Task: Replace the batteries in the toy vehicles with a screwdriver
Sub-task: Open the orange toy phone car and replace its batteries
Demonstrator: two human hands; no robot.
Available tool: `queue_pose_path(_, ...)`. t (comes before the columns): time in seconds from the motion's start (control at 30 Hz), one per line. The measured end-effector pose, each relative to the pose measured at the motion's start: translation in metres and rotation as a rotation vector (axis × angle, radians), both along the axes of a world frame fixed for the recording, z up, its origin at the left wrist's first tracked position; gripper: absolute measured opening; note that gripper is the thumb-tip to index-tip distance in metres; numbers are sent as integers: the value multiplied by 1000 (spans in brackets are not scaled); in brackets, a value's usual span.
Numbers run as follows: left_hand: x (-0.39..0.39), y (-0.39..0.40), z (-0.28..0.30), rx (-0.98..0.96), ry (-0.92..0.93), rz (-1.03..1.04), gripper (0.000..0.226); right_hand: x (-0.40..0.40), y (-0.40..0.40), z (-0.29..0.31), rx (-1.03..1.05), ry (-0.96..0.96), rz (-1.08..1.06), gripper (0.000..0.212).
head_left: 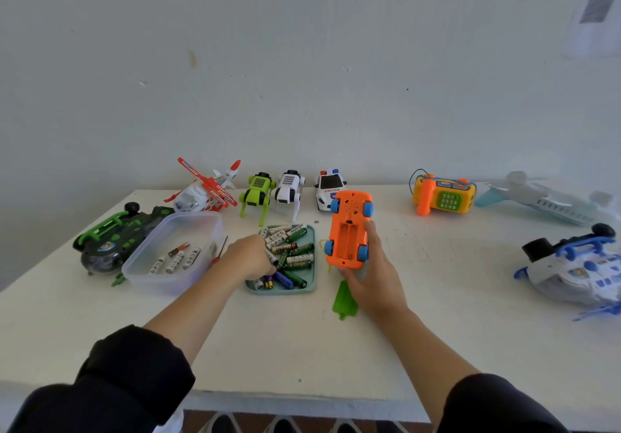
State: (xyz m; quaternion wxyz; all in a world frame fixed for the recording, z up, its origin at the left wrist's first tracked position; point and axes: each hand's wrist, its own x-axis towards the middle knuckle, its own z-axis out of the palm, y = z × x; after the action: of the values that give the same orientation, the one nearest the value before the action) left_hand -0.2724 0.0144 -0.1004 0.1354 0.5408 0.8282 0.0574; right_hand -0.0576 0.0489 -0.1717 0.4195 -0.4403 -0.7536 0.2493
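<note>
Green cover (344,301): loose on the table (302,342) just below the right hand; likely the removed battery door, parked within reach for refitting.
Right hand (373,278): wrapped around the orange toy car (349,231), fingers up its right side; car held belly-up, tilted toward the camera so the bay can be loaded.
Battery bay (346,239): open, slots bare; no cells seated yet.
Left hand (250,256): fingers curled down into the teal tray (311,284), seemingly pinching a cell; the exact grip hidden by the knuckles.
Batteries (295,253): heaped in that tray, probably the fresh stock.
Screwdriver (220,251): red-handled, lying between tray and clear tub (174,258), set aside.
Clear tub: a few cells inside, presumably spent ones kept apart.
Police car (329,189): far edge, upright, waiting.
</note>
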Motion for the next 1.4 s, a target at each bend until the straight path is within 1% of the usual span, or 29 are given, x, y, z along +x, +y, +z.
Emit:
queue_pose_path(0.07, -2, -1, 4, 88, -132, 23, 16, 0, 0, 0, -5, 4, -2, 83)
queue_pose_path(0.13, -5, 1, 6, 209, -269, 26, 20, 1, 0, 1, -12, 0, -3, 81)
queue_pose_path(0.2, -4, 1, 10, 342, -426, 41, 19, 1, -1, 0, -20, 5, -4, 81)
queue_pose_path(0.23, -1, 1, 12, 411, -541, 66, 16, 1, -1, 1, -22, 13, -4, 82)
queue_pose_path(0.3, 12, -1, 19, 500, -878, 153, 13, 0, -2, 1, -32, 35, -4, 84)
queue_pose_path(0.37, 29, -4, 27, 485, -1237, 192, 11, 0, -2, 1, -38, 57, -3, 85)
queue_pose_path(0.4, 36, -4, 29, 420, -1365, 171, 14, 0, -3, 2, -41, 69, -2, 84)
queue_pose_path(0.43, 41, -5, 30, 329, -1423, 119, 18, 0, -4, 3, -49, 80, 0, 83)
queue_pose_path(0.47, 47, -6, 30, 239, -1413, 54, 26, 0, -4, 4, -56, 90, 0, 82)
queue_pose_path(0.5, 51, -7, 29, 175, -1362, -7, 34, 1, -5, 5, -57, 101, 0, 81)
queue_pose_path(0.57, 61, -6, 27, 146, -1257, -93, 43, 1, -5, 5, -50, 111, -2, 78)
queue_pose_path(0.6, 66, -5, 27, 168, -1219, -122, 44, 2, -6, 6, -49, 112, -1, 78)
queue_pose_path(0.67, 78, -1, 25, 280, -1144, -158, 44, 3, -6, 7, -56, 120, 2, 78)
queue_pose_path(0.77, 90, 6, 18, 579, -862, -176, 33, 3, -8, 10, -77, 120, 1, 79)
queue_pose_path(0.83, 96, 9, 11, 701, -751, -206, 28, 2, -7, 9, -78, 110, -2, 80)
queue_pose_path(0.97, 105, 14, -3, 799, -687, -187, 25, 2, -6, 8, -68, 81, -7, 81)
queue_pose_path(1.1, 109, 16, -14, 884, -485, -201, 21, 3, -8, 11, -75, 54, -5, 85)
queue_pose_path(1.23, 107, 16, -19, 933, -346, -285, 19, 4, -9, 12, -61, 45, -6, 83)
queue_pose_path(1.4, 97, 22, -20, 932, -151, -401, 29, 4, -7, 11, -45, 42, 7, 84)
